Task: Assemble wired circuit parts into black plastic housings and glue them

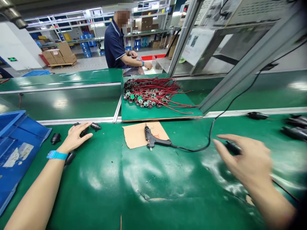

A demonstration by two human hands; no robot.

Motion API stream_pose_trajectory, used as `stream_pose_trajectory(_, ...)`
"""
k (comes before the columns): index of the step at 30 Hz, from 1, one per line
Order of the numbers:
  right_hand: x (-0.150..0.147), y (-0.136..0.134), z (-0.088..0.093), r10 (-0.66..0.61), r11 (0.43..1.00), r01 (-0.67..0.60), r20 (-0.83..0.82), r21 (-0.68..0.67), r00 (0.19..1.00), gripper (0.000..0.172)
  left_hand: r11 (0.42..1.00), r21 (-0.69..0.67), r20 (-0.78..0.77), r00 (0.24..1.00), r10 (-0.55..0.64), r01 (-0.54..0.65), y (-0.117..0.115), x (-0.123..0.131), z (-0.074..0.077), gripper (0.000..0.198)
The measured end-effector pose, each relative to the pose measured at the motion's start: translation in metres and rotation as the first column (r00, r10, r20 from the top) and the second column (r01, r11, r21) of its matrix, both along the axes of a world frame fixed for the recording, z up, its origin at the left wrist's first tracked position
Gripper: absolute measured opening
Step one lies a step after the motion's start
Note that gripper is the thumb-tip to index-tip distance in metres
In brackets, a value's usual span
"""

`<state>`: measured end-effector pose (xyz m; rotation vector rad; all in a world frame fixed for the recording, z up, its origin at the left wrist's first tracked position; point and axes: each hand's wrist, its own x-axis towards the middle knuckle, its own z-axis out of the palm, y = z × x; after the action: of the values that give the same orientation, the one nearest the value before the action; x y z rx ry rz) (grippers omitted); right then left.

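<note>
My left hand, a blue band on its wrist, is at the left of the green bench with fingers stretched out. It lies over small black cylindrical parts, partly hiding them; other black parts lie around it. My right hand is at the right, slightly blurred, with thumb and index finger apart. Between and beyond these fingers shows a black part; whether they touch it I cannot tell. Midway between both hands a black glue gun rests on a piece of cardboard.
A green board bears a heap of small round parts with red wires. Blue bin at left; more black parts far right. The glue gun's cable runs up right past a metal post. A co-worker stands beyond.
</note>
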<state>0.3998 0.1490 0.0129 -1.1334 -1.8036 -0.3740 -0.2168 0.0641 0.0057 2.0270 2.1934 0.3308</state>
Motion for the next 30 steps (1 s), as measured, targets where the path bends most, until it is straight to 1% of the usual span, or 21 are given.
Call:
stream_pose_trajectory(1,-0.017,0.008,0.005,0.124,0.988,-0.111,0.114,-0.110,0.986,0.021,0.999,-0.002,-0.012,0.999,-0.044,0.044,0.002,0.010,-0.001,0.067)
stream_pose_trajectory(2,-0.034,0.018,0.009,0.177,0.975,-0.153,0.151,-0.162,0.973,0.018,0.997,0.000,-0.030,0.996,-0.081,0.081,0.005,0.019,-0.001,0.066)
stream_pose_trajectory(5,-0.084,0.056,0.008,0.227,0.953,-0.181,0.178,-0.241,0.958,0.019,0.987,0.035,-0.108,0.982,-0.155,0.160,0.017,0.045,-0.001,0.061)
stream_pose_trajectory(7,-0.114,0.083,0.005,0.250,0.938,-0.188,0.190,-0.292,0.949,0.017,0.969,0.044,-0.152,0.961,-0.233,0.242,0.026,0.061,0.000,0.057)
stream_pose_trajectory(9,-0.143,0.105,0.005,0.260,0.927,-0.184,0.208,-0.326,0.943,0.017,0.943,0.006,-0.146,0.933,-0.329,0.333,0.033,0.074,0.002,0.049)
stream_pose_trajectory(11,-0.169,0.121,0.010,0.260,0.922,-0.171,0.228,-0.347,0.938,0.020,0.924,-0.025,-0.111,0.918,-0.382,0.381,0.037,0.087,0.003,0.044)
stream_pose_trajectory(12,-0.180,0.127,0.013,0.259,0.920,-0.163,0.239,-0.356,0.936,0.022,0.923,-0.026,-0.102,0.918,-0.383,0.383,0.038,0.094,0.004,0.045)
stream_pose_trajectory(14,-0.198,0.136,0.018,0.257,0.916,-0.146,0.267,-0.373,0.929,0.025,0.929,0.007,-0.074,0.927,-0.368,0.369,0.036,0.106,0.004,0.057)
stream_pose_trajectory(16,-0.211,0.141,0.021,0.255,0.911,-0.126,0.297,-0.393,0.920,0.028,0.930,0.049,-0.005,0.931,-0.364,0.364,0.035,0.117,0.002,0.064)
stream_pose_trajectory(18,-0.219,0.146,0.022,0.252,0.904,-0.103,0.322,-0.414,0.912,0.029,0.930,0.071,0.076,0.928,-0.364,0.359,0.034,0.124,-0.001,0.054)
stream_pose_trajectory(20,-0.223,0.148,0.023,0.255,0.896,-0.091,0.336,-0.434,0.907,0.024,0.939,0.080,0.123,0.932,-0.342,0.334,0.033,0.127,-0.007,0.040)
stream_pose_trajectory(21,-0.224,0.149,0.023,0.264,0.891,-0.094,0.340,-0.444,0.903,0.020,0.946,0.086,0.138,0.937,-0.322,0.312,0.032,0.127,-0.009,0.035)
stream_pose_trajectory(23,-0.225,0.151,0.023,0.302,0.879,-0.121,0.341,-0.462,0.890,0.018,0.960,0.111,0.186,0.943,-0.275,0.258,0.026,0.127,-0.013,0.032)
stream_pose_trajectory(25,-0.225,0.151,0.023,0.342,0.865,-0.154,0.337,-0.477,0.877,0.019,0.970,0.135,0.242,0.943,-0.230,0.202,0.014,0.130,-0.013,0.034)
stream_pose_trajectory(26,-0.225,0.152,0.022,0.355,0.860,-0.166,0.331,-0.483,0.874,0.019,0.975,0.149,0.317,0.926,-0.204,0.164,0.006,0.132,-0.012,0.035)
stream_pose_trajectory(27,-0.225,0.152,0.021,0.361,0.856,-0.173,0.324,-0.487,0.875,0.022,0.981,0.154,0.433,0.885,-0.174,0.118,-0.002,0.136,-0.010,0.036)
stream_pose_trajectory(28,-0.225,0.152,0.020,0.361,0.854,-0.177,0.312,-0.489,0.879,0.026,0.987,0.147,0.574,0.807,-0.140,0.067,-0.010,0.142,-0.008,0.037)
stream_pose_trajectory(29,-0.225,0.152,0.019,0.358,0.853,-0.181,0.296,-0.490,0.885,0.029,0.992,0.124,0.716,0.691,-0.101,0.016,-0.018,0.148,-0.005,0.038)
stream_pose_trajectory(30,-0.225,0.151,0.018,0.360,0.850,-0.190,0.277,-0.491,0.891,0.029,0.996,0.089,0.829,0.556,-0.060,-0.026,-0.025,0.155,-0.002,0.039)
